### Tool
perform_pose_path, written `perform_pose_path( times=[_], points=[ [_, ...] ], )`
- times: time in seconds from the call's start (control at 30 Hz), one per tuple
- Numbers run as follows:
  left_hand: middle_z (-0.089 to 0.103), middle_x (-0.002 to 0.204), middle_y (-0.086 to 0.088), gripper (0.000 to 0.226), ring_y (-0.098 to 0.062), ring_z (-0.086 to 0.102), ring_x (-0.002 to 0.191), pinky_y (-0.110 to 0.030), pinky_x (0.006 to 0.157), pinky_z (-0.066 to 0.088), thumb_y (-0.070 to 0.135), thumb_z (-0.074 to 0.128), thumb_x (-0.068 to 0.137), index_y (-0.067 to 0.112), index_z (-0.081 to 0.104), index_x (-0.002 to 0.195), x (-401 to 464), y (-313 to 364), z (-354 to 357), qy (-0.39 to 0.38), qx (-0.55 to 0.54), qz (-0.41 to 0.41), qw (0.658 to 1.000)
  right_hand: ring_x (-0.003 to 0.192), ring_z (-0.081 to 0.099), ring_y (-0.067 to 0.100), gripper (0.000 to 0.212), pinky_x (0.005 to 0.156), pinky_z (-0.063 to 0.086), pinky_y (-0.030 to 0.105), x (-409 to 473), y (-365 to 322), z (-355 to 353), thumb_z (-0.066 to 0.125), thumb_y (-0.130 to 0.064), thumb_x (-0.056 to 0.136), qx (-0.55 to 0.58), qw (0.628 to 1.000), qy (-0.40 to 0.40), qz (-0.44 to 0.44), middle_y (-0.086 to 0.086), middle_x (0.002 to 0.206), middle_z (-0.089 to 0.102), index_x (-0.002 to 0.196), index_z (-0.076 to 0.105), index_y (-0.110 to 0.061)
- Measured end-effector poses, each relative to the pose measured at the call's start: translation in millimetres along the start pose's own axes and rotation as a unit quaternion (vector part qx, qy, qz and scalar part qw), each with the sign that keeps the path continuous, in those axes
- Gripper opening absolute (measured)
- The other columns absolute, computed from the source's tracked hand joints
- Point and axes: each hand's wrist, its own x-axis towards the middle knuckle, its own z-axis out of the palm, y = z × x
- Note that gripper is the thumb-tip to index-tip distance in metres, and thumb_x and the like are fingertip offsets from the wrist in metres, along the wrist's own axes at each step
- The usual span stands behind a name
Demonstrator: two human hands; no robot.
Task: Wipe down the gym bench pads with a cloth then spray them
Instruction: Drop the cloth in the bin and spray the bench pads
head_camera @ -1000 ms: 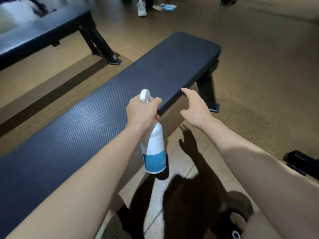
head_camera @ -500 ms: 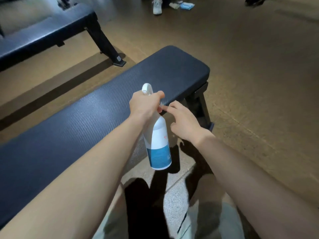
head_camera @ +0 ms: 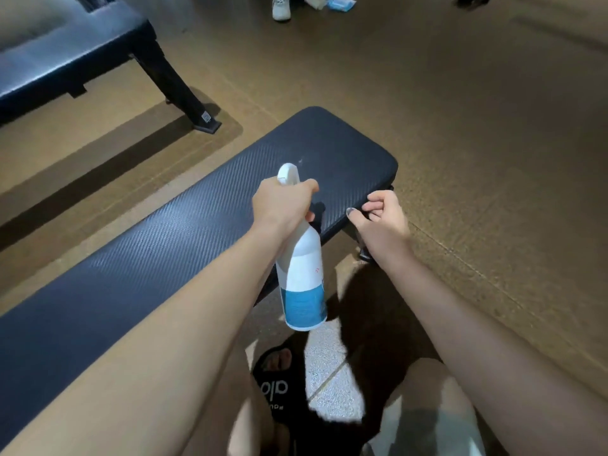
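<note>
A long black textured bench pad (head_camera: pixel 184 245) runs from the lower left to the middle of the view. My left hand (head_camera: pixel 279 204) grips the neck of a white spray bottle (head_camera: pixel 302 278) with a blue label, held over the pad's near edge, its nozzle pointing at the pad's far end. My right hand (head_camera: pixel 383 218) hovers at the pad's right edge, fingers loosely curled and holding nothing. No cloth is in my hands.
A second black bench (head_camera: pixel 65 57) stands at the upper left on a dark metal leg (head_camera: pixel 184 97). A person's white shoe (head_camera: pixel 281 8) and a blue packet (head_camera: pixel 340 2) lie on the brown floor at the top. My black sandal (head_camera: pixel 276 386) is below the bottle.
My right hand has drawn away from the bottle to the pad's right edge. The view has tilted down and the bottle has shifted slightly over the pad.
</note>
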Motion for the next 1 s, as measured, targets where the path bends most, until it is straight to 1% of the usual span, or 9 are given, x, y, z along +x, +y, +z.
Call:
perform_pose_path(
  times=[0.1, 0.23, 0.33, 0.47, 0.6, 0.7, 0.77, 0.87, 1.0],
  points=[
    [0.063, 0.050, -0.001, 0.018, -0.020, 0.064, 0.057, -0.040, 0.071, 0.058, 0.027, 0.066, 0.076, 0.012, 0.060, 0.082, 8, 18, 0, -0.004, -0.005, -0.050, 0.999, 0.101, 0.062, 0.010, 0.041, 0.085, 0.051, 0.022, 1, -18, -4, 0.077, -0.026, 0.088, -0.019, 0.998, -0.022, 0.053, -0.004, 0.112, 0.061, 0.121, 0.053, -0.021],
    [0.070, 0.079, -0.009, 0.023, -0.014, 0.064, 0.057, -0.027, 0.055, 0.047, 0.030, 0.071, 0.085, 0.012, 0.063, 0.098, -3, 58, -14, -0.040, 0.010, -0.084, 0.996, 0.119, 0.056, 0.013, 0.055, 0.097, 0.047, 0.029, -6, -70, -20, 0.075, -0.019, 0.090, -0.068, 0.985, -0.075, 0.137, 0.000, 0.133, 0.057, 0.137, 0.048, -0.023],
    [0.070, 0.085, -0.010, 0.018, -0.013, 0.063, 0.059, -0.022, 0.050, 0.044, 0.031, 0.070, 0.091, 0.015, 0.069, 0.099, -18, 105, -35, -0.064, 0.008, -0.086, 0.994, 0.127, 0.054, 0.016, 0.063, 0.108, 0.048, 0.038, -6, -148, -41, 0.072, -0.007, 0.087, -0.046, 0.981, -0.107, 0.158, -0.001, 0.139, 0.055, 0.141, 0.045, -0.026],
    [0.064, 0.079, -0.007, 0.026, -0.018, 0.060, 0.062, -0.028, 0.056, 0.044, 0.038, 0.072, 0.090, 0.014, 0.067, 0.096, -34, 196, -64, -0.082, -0.027, -0.123, 0.989, 0.133, 0.050, 0.017, 0.079, 0.113, 0.044, 0.045, -8, -271, -86, 0.060, 0.010, 0.081, -0.001, 0.942, -0.275, 0.190, -0.002, 0.140, 0.056, 0.146, 0.043, -0.032],
    [0.062, 0.068, -0.003, 0.028, -0.024, 0.062, 0.066, -0.041, 0.068, 0.055, 0.045, 0.073, 0.078, 0.020, 0.062, 0.080, -38, 301, -76, -0.095, -0.079, -0.115, 0.986, 0.127, 0.057, 0.021, 0.085, 0.105, 0.048, 0.041, 5, -363, -124, 0.063, 0.001, 0.067, 0.045, 0.882, -0.419, 0.211, 0.004, 0.135, 0.060, 0.145, 0.043, -0.027],
    [0.063, 0.073, -0.006, 0.034, -0.024, 0.063, 0.069, -0.045, 0.073, 0.059, 0.042, 0.073, 0.079, 0.012, 0.064, 0.093, -37, 374, -69, -0.097, -0.110, -0.121, 0.982, 0.121, 0.060, 0.018, 0.089, 0.099, 0.052, 0.037, 30, -413, -149, 0.074, -0.013, 0.059, 0.007, 0.888, -0.426, 0.175, 0.001, 0.132, 0.062, 0.141, 0.043, -0.027],
    [0.058, 0.067, -0.006, 0.026, -0.023, 0.058, 0.066, -0.041, 0.068, 0.056, 0.037, 0.074, 0.081, 0.017, 0.058, 0.084, -33, 417, -56, -0.095, -0.137, -0.133, 0.977, 0.117, 0.060, 0.014, 0.083, 0.092, 0.052, 0.028, 55, -436, -170, 0.076, -0.009, 0.065, -0.009, 0.907, -0.395, 0.148, -0.002, 0.130, 0.062, 0.139, 0.043, -0.026],
    [0.054, 0.059, -0.001, 0.031, -0.021, 0.053, 0.058, -0.039, 0.068, 0.051, 0.035, 0.079, 0.078, 0.020, 0.053, 0.080, -24, 477, -33, -0.100, -0.179, -0.124, 0.971, 0.116, 0.064, 0.014, 0.078, 0.094, 0.052, 0.031, 100, -464, -204, 0.073, -0.002, 0.069, 0.000, 0.915, -0.386, 0.116, -0.005, 0.128, 0.065, 0.135, 0.045, -0.033],
    [0.064, 0.093, -0.003, 0.049, -0.017, 0.067, 0.081, -0.036, 0.079, 0.057, 0.043, 0.080, 0.075, 0.019, 0.055, 0.109, -18, 543, -7, -0.126, -0.173, -0.050, 0.976, 0.106, 0.068, 0.010, 0.078, 0.086, 0.054, 0.030, 168, -503, -253, 0.070, -0.001, 0.065, -0.003, 0.913, -0.397, 0.098, -0.004, 0.118, 0.070, 0.135, 0.049, -0.029]
  ],
)
